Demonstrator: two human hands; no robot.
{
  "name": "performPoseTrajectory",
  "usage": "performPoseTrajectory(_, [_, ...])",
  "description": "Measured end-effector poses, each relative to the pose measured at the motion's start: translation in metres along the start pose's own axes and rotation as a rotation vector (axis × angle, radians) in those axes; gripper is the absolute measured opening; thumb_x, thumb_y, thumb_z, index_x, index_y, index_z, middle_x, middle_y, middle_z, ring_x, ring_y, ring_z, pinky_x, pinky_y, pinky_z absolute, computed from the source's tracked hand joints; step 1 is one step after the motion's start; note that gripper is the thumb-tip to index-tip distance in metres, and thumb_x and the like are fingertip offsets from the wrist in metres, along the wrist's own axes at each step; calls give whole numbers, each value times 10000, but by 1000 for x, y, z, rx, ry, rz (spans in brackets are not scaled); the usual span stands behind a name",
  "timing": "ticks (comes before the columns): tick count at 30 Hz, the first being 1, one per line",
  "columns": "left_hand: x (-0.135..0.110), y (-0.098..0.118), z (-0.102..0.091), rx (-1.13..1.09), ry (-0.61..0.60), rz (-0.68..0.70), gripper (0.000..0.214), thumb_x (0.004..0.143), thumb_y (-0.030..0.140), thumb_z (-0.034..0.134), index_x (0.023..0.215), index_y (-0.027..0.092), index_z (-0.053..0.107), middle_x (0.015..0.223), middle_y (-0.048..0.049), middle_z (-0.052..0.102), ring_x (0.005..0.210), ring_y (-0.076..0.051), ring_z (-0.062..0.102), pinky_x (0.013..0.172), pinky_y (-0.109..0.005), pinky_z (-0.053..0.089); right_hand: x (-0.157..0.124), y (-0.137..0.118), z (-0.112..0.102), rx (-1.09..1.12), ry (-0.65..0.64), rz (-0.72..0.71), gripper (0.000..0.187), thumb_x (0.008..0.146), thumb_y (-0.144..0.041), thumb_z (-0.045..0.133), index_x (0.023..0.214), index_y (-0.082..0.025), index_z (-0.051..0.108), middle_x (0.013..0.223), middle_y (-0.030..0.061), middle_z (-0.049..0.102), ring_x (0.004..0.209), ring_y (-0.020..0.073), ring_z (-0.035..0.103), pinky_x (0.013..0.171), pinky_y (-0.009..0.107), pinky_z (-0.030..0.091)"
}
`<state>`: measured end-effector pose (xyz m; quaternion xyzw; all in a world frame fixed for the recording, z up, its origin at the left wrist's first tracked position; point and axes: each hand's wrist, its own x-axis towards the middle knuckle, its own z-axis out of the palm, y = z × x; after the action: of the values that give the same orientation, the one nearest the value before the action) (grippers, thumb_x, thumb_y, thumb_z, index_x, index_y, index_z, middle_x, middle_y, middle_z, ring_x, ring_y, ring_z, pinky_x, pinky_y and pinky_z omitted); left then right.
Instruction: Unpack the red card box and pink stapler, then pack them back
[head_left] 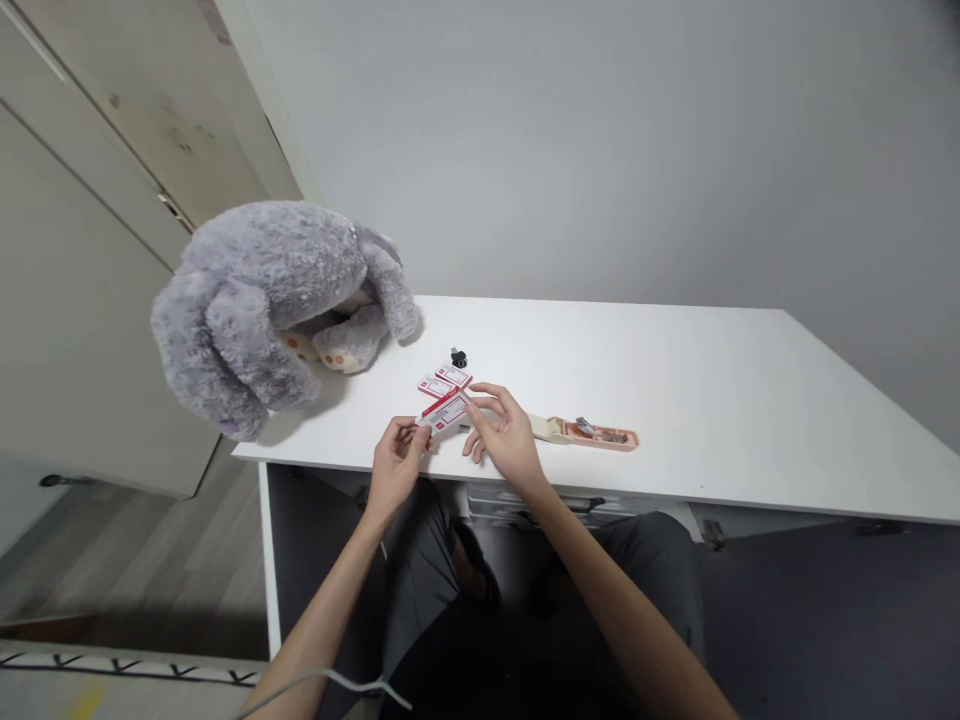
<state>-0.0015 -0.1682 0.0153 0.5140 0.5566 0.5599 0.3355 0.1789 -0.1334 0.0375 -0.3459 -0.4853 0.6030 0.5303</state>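
A small red and white box (445, 411) is held between my two hands, tilted above the front part of the white table. My left hand (397, 460) pinches its near left end. At its right end, the thumb and fingers of my right hand (506, 440) close on it. Just beyond, two similar red and white boxes (454, 376) lie side by side on the tabletop. A little black object (459, 358) with a metallic tip sits behind them. To the right of my right hand lies an opened long pink and cream case (600, 435) with small metallic items inside.
A large grey plush toy (277, 270) slumps on the left end of the white table (712, 400). A grey wall rises behind it. Below the front edge are drawers with dark handles (585, 505) and open cabinet doors (832, 610). A pale cable (337, 678) crosses my left forearm.
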Motion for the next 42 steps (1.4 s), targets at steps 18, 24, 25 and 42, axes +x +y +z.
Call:
performPoseTrajectory(18, [4, 1, -10, 135, 44, 67, 393, 962, 614, 650, 934, 222, 660, 812, -21, 683, 798, -193, 670, 800, -311, 543, -6, 8, -1, -119, -89, 58, 595, 929, -619, 688, 1384, -277, 516, 1134, 37, 746, 499, 104, 688, 414, 216, 506])
performPoseTrajectory(24, [18, -11, -26, 396, 205, 172, 318, 1013, 520, 580, 945, 220, 661, 1018, -63, 685, 987, -225, 636, 924, -346, 500, -16, 16, -12, -783, -86, -58, 231, 1061, -375, 576, 1218, -249, 690, 799, -21, 760, 636, 148, 709, 692, 256, 511])
performPoseTrajectory(25, [20, -13, -29, 448, 203, 185, 309, 1011, 510, 576, 945, 221, 662, 1037, -74, 683, 1014, -240, 627, 941, -364, 496, -16, 16, -13, -908, -76, -50, 209, 1064, -347, 575, 1188, -254, 715, 773, -18, 762, 694, 168, 726, 720, 262, 496])
performPoseTrajectory(42, [37, -29, -19, 773, 295, 165, 363, 1005, 545, 574, 998, 202, 690, 1132, -190, 647, 1170, -413, 547, 1073, -615, 410, -15, 14, -8, -1290, -74, 105, 273, 1090, -418, 572, 1268, -288, 733, 861, 41, 799, 893, 245, 754, 735, 287, 424])
